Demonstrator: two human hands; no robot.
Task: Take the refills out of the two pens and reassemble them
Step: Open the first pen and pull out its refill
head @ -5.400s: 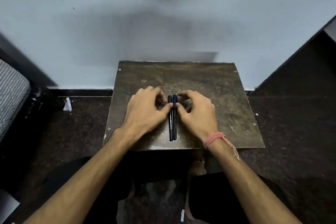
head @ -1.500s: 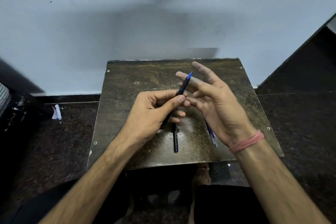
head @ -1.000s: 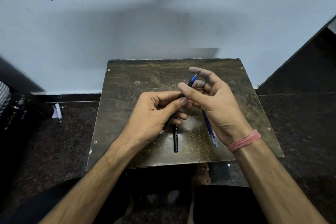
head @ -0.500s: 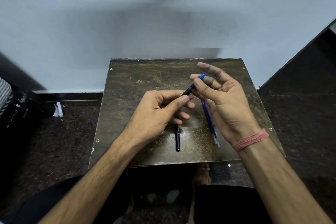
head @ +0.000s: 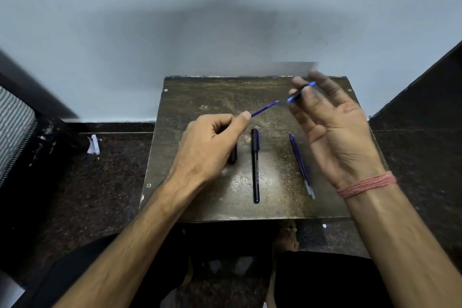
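Observation:
My left hand [head: 210,142] grips a dark pen barrel [head: 233,157]; only its lower end shows below my fist. A thin blue refill [head: 265,108] stretches from that fist up and to the right. Its far end sits in a dark tip piece [head: 298,94], which my right hand [head: 332,132] pinches between thumb and finger above the table; this part is blurred. A second whole black pen [head: 255,165] lies on the small dark table [head: 200,97] between my hands. A loose blue refill [head: 301,165] lies on the table under my right hand.
The table stands against a pale wall, with dark floor on both sides. A white paper scrap [head: 93,144] lies on the floor at the left, near a striped object [head: 12,127]. A dark panel [head: 425,87] rises at the right. A bare foot [head: 286,237] shows below the table's front edge.
My right hand has moved up and to the right, away from my left hand, and the blue refill now shows between them, drawn out of the barrel. The pen on the table has not moved.

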